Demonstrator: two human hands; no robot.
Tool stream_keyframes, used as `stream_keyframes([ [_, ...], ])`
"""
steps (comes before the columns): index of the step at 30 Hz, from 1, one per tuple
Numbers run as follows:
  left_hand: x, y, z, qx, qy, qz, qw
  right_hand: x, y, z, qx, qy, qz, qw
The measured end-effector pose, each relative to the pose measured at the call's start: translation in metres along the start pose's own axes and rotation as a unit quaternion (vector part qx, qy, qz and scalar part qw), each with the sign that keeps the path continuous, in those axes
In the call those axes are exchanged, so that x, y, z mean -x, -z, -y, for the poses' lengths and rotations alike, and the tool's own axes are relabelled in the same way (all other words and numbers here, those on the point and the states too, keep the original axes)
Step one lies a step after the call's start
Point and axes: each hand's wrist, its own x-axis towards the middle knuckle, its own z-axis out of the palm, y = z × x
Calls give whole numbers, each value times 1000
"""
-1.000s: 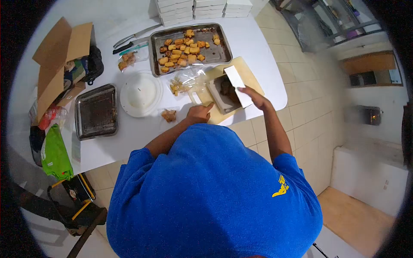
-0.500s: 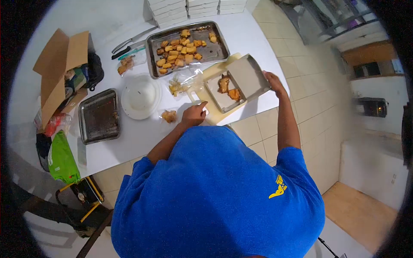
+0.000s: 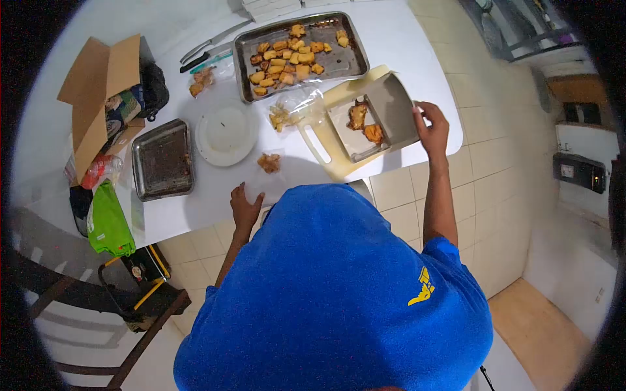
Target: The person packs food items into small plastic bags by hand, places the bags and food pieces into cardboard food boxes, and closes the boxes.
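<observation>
An open cardboard food box [image 3: 342, 138] lies on the cream cutting board [image 3: 326, 165], with two browned pieces [image 3: 357, 116] of food inside. My right hand [image 3: 433, 130] is at the outer edge of the box's raised lid [image 3: 395, 107], thumb and fingers around that edge. My left hand [image 3: 246, 205] is over the table's front edge, fingers apart and holding nothing. The nearest thing to it is a small clear bag [image 3: 268, 163] with food in it. A bag of pale chunks [image 3: 280, 117] sits left of the board.
Behind the board stands a metal tray [image 3: 352, 65] of browned chunks. White plates [image 3: 225, 135], an oily tray [image 3: 163, 160], knives [image 3: 215, 44], another food bag [image 3: 201, 78] and an open carton [image 3: 90, 109] are to the left. White boxes [image 3: 270, 8] are stacked at the back.
The box, shut or nearly so a second ago, now stands open with its lid swung right. My left hand has left the cutting board and moved left and toward me. The view has shifted.
</observation>
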Motion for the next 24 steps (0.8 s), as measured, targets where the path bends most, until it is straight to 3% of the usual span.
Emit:
stream_keyframes([
  [1,5,-6,7,26,19,16,999,0,2,-4,0,-37,17,999],
  [3,3,-1,2,75,63,46,994,-6,1,-35,39,18,7,999],
  [6,-6,3,-5,200,169,145,954,-6,-8,-71,97,-23,35,994],
  [9,-6,-8,4,188,144,123,964,1,-27,-104,149,-73,72,984],
  [13,-6,-5,1,277,242,136,920,7,-35,-119,187,-75,78,976],
  [15,-3,-12,10,346,301,155,875,9,-32,-107,195,-33,39,979],
  [18,3,-2,5,536,436,138,709,-1,-31,-69,208,30,-60,976],
  [21,0,6,-1,539,449,151,696,-5,-40,-7,191,112,-110,969],
  [24,1,12,-9,549,430,163,698,4,-76,55,93,181,-80,976],
])
